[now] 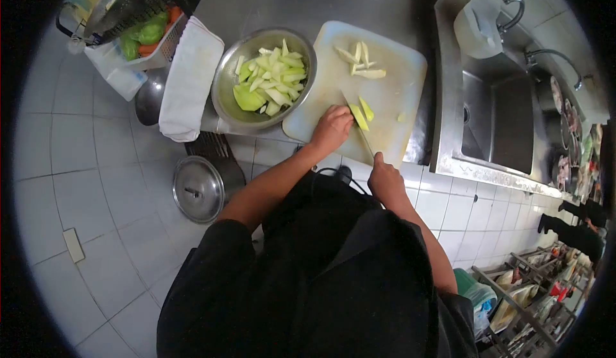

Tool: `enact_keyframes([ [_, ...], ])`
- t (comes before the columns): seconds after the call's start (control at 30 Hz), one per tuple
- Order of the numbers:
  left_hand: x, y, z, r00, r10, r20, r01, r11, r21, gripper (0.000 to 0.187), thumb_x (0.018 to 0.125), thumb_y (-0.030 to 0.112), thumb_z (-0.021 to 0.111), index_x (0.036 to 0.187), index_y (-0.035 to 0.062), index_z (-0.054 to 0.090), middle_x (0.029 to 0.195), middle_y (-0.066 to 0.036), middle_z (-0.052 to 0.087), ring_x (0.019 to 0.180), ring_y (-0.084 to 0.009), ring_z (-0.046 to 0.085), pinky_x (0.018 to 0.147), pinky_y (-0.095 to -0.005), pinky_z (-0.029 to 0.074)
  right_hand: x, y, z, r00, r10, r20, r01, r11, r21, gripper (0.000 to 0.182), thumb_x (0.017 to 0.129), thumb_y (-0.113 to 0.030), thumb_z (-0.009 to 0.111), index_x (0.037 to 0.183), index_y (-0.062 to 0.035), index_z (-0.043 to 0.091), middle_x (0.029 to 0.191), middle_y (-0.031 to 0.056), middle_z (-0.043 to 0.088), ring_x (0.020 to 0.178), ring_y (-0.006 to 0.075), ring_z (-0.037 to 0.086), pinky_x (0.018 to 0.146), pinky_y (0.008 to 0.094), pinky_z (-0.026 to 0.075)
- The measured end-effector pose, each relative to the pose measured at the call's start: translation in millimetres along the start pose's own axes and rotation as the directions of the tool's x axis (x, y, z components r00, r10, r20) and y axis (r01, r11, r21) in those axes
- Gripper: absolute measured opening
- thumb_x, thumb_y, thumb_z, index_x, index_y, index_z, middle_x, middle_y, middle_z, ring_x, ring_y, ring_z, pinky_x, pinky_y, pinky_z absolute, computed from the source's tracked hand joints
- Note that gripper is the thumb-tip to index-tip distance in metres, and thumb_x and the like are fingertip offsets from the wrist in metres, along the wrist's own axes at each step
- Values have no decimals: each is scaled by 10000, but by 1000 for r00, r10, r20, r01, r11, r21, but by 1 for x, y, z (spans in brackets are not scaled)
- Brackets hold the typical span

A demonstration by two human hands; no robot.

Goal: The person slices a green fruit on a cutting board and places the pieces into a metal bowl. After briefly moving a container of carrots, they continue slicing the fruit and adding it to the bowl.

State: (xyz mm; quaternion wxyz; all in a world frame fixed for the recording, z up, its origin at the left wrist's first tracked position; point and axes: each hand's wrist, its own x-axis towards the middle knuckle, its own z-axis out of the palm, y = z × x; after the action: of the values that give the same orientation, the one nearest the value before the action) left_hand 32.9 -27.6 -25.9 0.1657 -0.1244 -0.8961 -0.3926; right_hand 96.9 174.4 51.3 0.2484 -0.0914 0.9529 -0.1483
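Observation:
A knife [365, 141] is in my right hand [386, 177], its fingers wrapped round the handle and the blade pointing away over the cutting board [385, 95]. My left hand [333, 127] is closed, fingertips against a pale green vegetable piece [359, 117] beside the blade. Another green slice [366, 108] lies just right of it. Farther up the board rest several pale cut wedges [362, 59]. Left of the board stands a steel bowl [221, 95] holding many cut pale green pieces [276, 78].
A folded white cloth [190, 78] and a basket of carrots and green vegetables [173, 37] are at left. The steel sink [497, 114] with faucets is at right. A lidded pot [197, 190] stands low at left. Shelving [532, 294] and another person's dark clothing [574, 233] appear lower right.

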Motion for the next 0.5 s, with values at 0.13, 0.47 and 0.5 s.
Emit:
enact_keyframes([
  [0.13,1,1,-4,999,36,39,-37,999,27,82,805,18,688,885,-3,695,960,-126,660,961,-347,612,854,-431,519,27,8,5,999,-31,-9,32,999,19,213,920,-105,514,1111,-30,458,849,310,675,846,496,681,770,594,530],
  [0.47,31,20,-17,966,-9,259,-31,988,152,600,743,27,712,1324,75,571,1326,-159,493,1213,-392,485,1019,-471,466,-10,41,-40,998,55,39,-67,756,651,217,992,-208,526,1081,-11,527,709,183,617,546,290,645,491,422,521],
  [0.5,43,22,-20,926,4,378,-87,975,203,744,719,9,698,1426,121,496,1364,-162,460,1225,-398,476,1028,-478,470,-14,47,-40,994,92,57,-106,708,699,211,995,-203,525,1085,-13,525,687,155,593,509,255,617,458,390,504],
])
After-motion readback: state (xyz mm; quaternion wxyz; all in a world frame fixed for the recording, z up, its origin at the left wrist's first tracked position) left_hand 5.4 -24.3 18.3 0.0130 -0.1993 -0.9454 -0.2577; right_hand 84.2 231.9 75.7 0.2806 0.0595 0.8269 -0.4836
